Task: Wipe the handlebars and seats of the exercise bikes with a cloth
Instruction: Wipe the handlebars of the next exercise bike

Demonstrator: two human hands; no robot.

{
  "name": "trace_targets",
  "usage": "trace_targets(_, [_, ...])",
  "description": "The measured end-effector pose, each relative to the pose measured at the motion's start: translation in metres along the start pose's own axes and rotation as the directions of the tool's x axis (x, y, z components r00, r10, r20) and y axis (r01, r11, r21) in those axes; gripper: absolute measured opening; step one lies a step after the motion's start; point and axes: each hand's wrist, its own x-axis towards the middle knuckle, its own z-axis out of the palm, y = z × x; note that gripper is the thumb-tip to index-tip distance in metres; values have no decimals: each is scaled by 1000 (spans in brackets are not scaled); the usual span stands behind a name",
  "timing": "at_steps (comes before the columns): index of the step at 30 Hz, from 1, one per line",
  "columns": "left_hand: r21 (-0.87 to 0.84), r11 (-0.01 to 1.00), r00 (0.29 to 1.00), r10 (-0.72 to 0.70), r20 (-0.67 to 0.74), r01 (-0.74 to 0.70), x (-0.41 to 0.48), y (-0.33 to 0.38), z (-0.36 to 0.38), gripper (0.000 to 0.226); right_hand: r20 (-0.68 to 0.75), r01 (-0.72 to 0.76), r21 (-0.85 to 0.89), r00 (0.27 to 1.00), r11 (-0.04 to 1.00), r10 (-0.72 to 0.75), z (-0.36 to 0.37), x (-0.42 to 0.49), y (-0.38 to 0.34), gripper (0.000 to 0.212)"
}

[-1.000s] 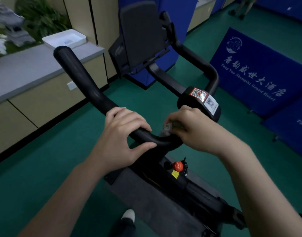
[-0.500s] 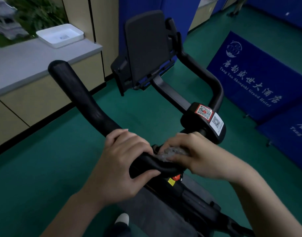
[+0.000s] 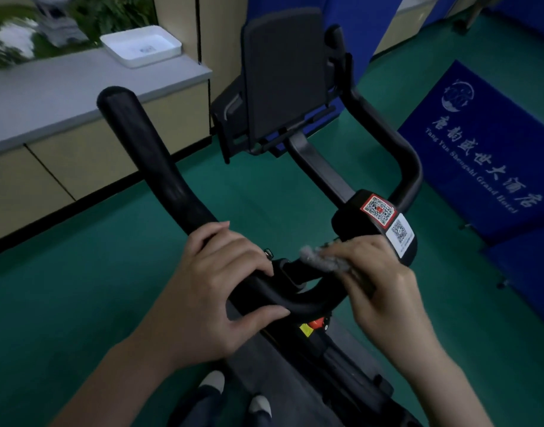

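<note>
Green floor (image 3: 79, 303) spreads under the exercise bike, with a pale desk (image 3: 64, 97) at far left and a blue banner (image 3: 480, 149) at right. The step in hand looks like wiping the middle bend of the handlebar (image 3: 159, 155).

To do it well, I judge the cloth (image 3: 320, 260) should be wrapped further round the tube rather than dabbed on top. Then it can be drawn along the curve toward the sticker-covered pad (image 3: 378, 211) and up the right arm of the bar. The long left horn should come after, once the steadying hand shifts off it. Opening the cloth to a fresh face would help, since it sits in a tight wad.

The left hand (image 3: 212, 291) is clenched round the bar, fingers (image 3: 240, 254) over the top and thumb along the near side. The right hand (image 3: 384, 291) grasps the cloth, pressing it to the bar just near of the pad. Most of the grey cloth lies under the right fingers (image 3: 351, 251). A fuzzy edge pokes out left of the fingertips, apart from the left hand.
</note>
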Motion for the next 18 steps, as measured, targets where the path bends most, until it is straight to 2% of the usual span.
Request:
trace_targets(3, [59,997,999,-38,-25,39,0,11,7,39,-142,-39,-58,989,998,31,1,1,12,20])
trace_targets(7, [80,995,998,-54,-8,55,-4,31,23,40,-142,-4,-25,990,1000,0,5,-5,13,23])
trace_targets(10, [96,992,997,-77,-23,79,-8,42,34,40,-303,-32,-28,953,999,22,6,-8,27,23])
trace_targets(13, [100,989,993,-107,-58,113,-11,45,40,37,-441,-34,69,896,997,62,23,-21,23,23])
trace_targets(18, [86,986,986,-132,-99,141,-9,45,44,31,-556,-30,240,815,970,163,42,-37,23,27])
